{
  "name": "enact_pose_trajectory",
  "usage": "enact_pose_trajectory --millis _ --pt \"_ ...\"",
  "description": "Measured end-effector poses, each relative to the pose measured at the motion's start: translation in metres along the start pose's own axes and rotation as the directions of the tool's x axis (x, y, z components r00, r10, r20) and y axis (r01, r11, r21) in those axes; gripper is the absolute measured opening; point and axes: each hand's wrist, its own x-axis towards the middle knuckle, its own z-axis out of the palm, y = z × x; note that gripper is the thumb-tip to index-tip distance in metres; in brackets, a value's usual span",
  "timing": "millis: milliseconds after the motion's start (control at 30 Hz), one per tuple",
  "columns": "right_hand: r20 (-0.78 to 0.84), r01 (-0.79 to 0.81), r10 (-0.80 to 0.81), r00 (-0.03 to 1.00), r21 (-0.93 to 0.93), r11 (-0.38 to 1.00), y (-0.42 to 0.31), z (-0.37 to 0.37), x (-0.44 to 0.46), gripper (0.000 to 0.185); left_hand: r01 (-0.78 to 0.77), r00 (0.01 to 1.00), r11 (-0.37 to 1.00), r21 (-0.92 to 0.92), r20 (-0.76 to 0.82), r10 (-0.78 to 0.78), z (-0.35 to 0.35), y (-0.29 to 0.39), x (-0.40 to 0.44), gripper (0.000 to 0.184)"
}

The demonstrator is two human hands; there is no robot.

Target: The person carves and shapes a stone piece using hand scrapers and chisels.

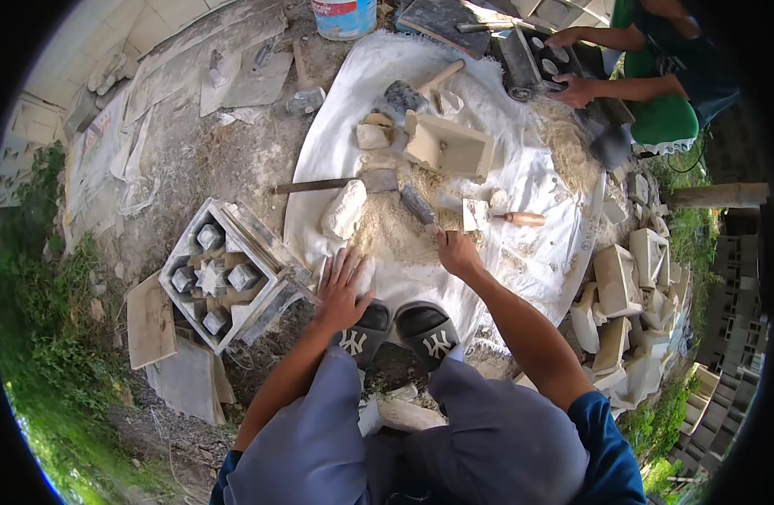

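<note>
My left hand lies with its fingers spread on a pale stone block, just above my left sandal. In my right hand is the handle end of a tool with a dark grey head; the fingers are wrapped round it. Pale chips and dust lie beneath the tool on the white sheet. To the upper left of the tool are a rough white stone and a flat metal blade. A trowel with a wooden handle rests right of my right hand.
A hollow stone box, a hammer and stone pieces sit farther up the sheet. At left stands a mould with a star pattern. Another person's hands hold a dark mould at upper right. Stone blocks are piled at right.
</note>
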Motion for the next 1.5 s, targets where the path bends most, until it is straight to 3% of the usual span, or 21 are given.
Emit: enact_pose_trajectory --millis 100,233,333,400,500,633,700,833,900,1000,1133,1233,1300,1433,1500 --pt "-0.116 0.072 -0.057 0.992 0.122 0.99 0.004 0.001 -0.008 0.065 0.018 0.999 1.0 0.012 0.038 -0.018 -0.002 -0.004 -0.001 0.076" --pt "-0.106 0.081 -0.078 0.991 0.023 0.996 0.011 0.004 -0.001 0.065 0.007 1.0 1.0 -0.001 0.003 -0.007 -0.001 0.0 -0.001 0.076" --pt "-0.066 0.02 -0.015 0.998 0.079 0.997 0.008 -0.002 -0.002 0.064 0.007 1.0 1.0 0.005 0.018 -0.007 -0.003 -0.001 0.002 0.076" --pt "-0.128 0.083 -0.068 0.989 0.118 0.99 0.011 0.0 -0.012 0.065 0.018 1.0 1.0 -0.012 0.02 -0.018 -0.003 -0.001 -0.002 0.076" --pt "-0.034 -0.009 0.011 0.999 0.059 0.998 0.006 0.002 0.001 0.064 0.011 1.0 1.0 -0.002 0.013 -0.011 -0.001 0.001 -0.001 0.076" --pt "-0.081 0.017 -0.005 0.997 0.147 0.989 0.005 0.001 -0.008 0.063 0.012 1.0 1.0 -0.016 0.017 -0.011 -0.002 -0.002 -0.001 0.076" --pt "-0.015 0.032 -0.031 0.999 0.034 0.999 0.005 0.001 -0.006 0.062 0.009 1.0 0.999 -0.036 -0.008 -0.01 -0.001 -0.001 -0.002 0.076" --pt "0.01 0.029 -0.03 1.0 0.027 0.999 0.002 -0.006 -0.004 0.062 0.006 1.0 1.0 -0.001 0.013 -0.006 -0.001 -0.001 0.002 0.076" --pt "-0.106 0.108 -0.092 0.99 0.16 0.981 0.006 0.003 -0.013 0.062 0.017 1.0 1.0 -0.009 0.017 -0.017 -0.002 -0.002 -0.003 0.076" --pt "-0.044 0.066 -0.065 0.997 0.02 0.998 0.003 0.005 -0.002 0.062 0.012 1.0 1.0 -0.003 0.021 -0.012 0.001 0.0 -0.001 0.076" --pt "-0.036 0.055 -0.052 0.998 0.08 0.995 0.001 -0.004 -0.011 0.062 0.014 0.999 1.0 -0.008 0.031 -0.014 -0.002 -0.003 -0.002 0.077" --pt "-0.071 0.095 -0.095 0.993 -0.001 0.995 0.003 -0.003 -0.011 0.062 0.02 1.0 1.0 -0.021 0.015 -0.02 0.0 -0.002 -0.002 0.077" --pt "-0.022 0.025 -0.025 0.999 -0.012 1.0 -0.001 -0.005 -0.004 0.062 0.01 1.0 1.0 -0.003 0.017 -0.01 0.0 -0.002 0.0 0.077" --pt "-0.054 0.082 -0.075 0.996 0.143 0.986 0.003 0.0 -0.01 0.063 0.016 1.0 1.0 -0.019 0.01 -0.015 -0.001 -0.003 -0.002 0.076" --pt "0.04 0.02 -0.018 0.999 -0.029 0.999 0.0 0.001 -0.002 0.064 0.009 1.0 1.0 -0.024 -0.006 -0.009 0.001 -0.001 -0.002 0.076"
